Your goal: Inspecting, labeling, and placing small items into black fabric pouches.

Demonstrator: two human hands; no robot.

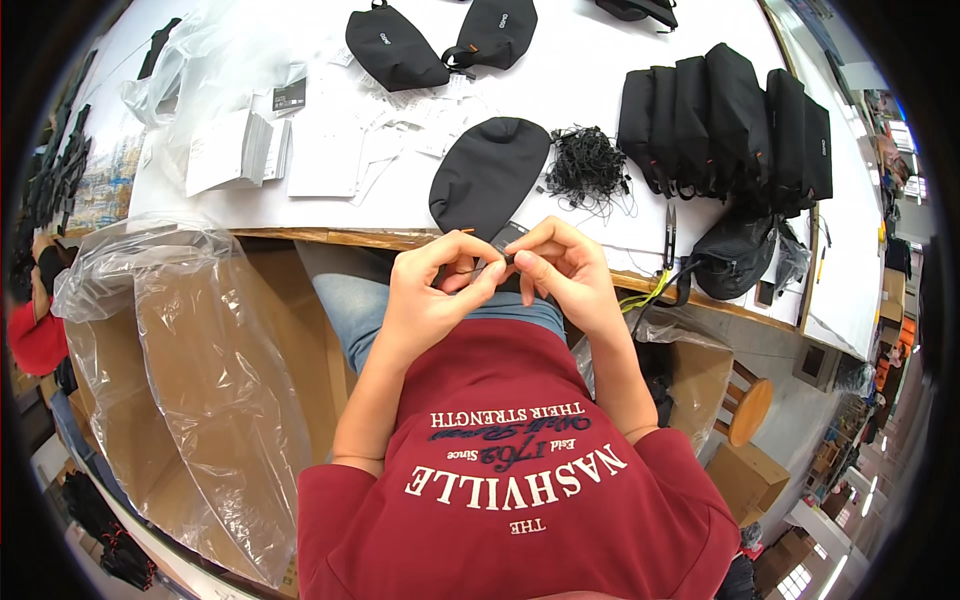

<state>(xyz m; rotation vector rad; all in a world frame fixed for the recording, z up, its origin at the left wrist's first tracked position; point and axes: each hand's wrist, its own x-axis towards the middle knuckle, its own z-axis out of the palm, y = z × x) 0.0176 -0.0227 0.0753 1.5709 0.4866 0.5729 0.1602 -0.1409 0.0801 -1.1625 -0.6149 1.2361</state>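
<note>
At the table's near edge my left hand (432,292) and my right hand (566,275) meet, thumbs and forefingers pinched together. Between the fingertips is a small black cord end (509,259), mostly covered by them. A dark tag (508,236) shows just behind my right fingers. Directly beyond lies a black fabric pouch (490,172), flat on the table, with a bit of orange at its near end. To its right sits a tangled heap of thin black cords (588,165).
Several black pouches (735,115) stand in a row at right, near scissors (670,235) and a black bag (735,255). Two pouches (398,50) lie farther off. White cards (235,150) are stacked at left. A plastic-lined cardboard box (200,390) stands below the table edge.
</note>
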